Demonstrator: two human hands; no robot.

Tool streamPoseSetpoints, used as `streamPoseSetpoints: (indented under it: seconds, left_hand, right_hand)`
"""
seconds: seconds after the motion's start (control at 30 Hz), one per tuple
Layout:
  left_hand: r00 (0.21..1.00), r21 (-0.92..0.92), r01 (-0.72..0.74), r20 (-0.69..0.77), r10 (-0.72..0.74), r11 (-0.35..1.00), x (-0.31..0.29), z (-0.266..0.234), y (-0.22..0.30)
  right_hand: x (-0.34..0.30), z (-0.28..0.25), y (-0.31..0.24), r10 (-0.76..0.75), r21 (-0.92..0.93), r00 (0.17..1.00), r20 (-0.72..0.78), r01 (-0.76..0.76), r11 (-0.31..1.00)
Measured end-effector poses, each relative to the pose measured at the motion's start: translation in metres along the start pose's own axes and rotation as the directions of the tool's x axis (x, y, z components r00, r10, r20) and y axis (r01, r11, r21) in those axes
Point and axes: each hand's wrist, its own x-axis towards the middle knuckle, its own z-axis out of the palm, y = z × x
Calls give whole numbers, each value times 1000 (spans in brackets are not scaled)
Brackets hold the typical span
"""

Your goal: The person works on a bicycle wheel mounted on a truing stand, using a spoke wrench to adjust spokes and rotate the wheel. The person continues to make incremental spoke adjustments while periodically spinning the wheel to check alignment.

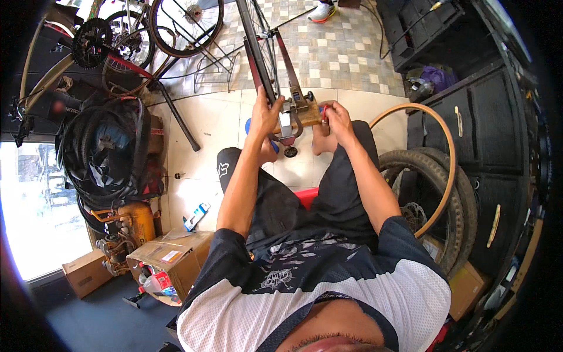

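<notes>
In front of me a bicycle wheel [253, 54] stands upright in a truing stand [286, 64] with dark red arms. Its wooden base [309, 115] lies between my feet. My left hand [265, 115] is closed round the near part of the wheel's rim, thumb toward the stand's metal fittings. Just right of the wooden base, my right hand [339, 122] pinches a small red tool [325, 112]; its exact kind is too small to tell. A black knob [290, 152] sticks out at the stand's near end.
Bicycles [135, 41] crowd the far left, above a pile of black tyres [105, 146]. An open cardboard box [170, 258] stands by my left elbow. At my right, a tan rim [450, 158] and knobbly tyres [454, 205] lean before black cabinets [481, 123]. A person's shoe [322, 13] shows far ahead.
</notes>
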Motion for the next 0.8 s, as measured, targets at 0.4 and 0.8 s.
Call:
streamPoseSetpoints:
  seconds: [0.4,0.8]
  left_hand:
    - [988,-252,132,107,-109,959,-1,-12,22]
    - [718,97,668,174,-674,737,-101,23,-113]
  right_hand:
    - [119,13,59,408,390,894,-187,-314,866]
    - [94,33,272,237,-778,954,-181,-287,559]
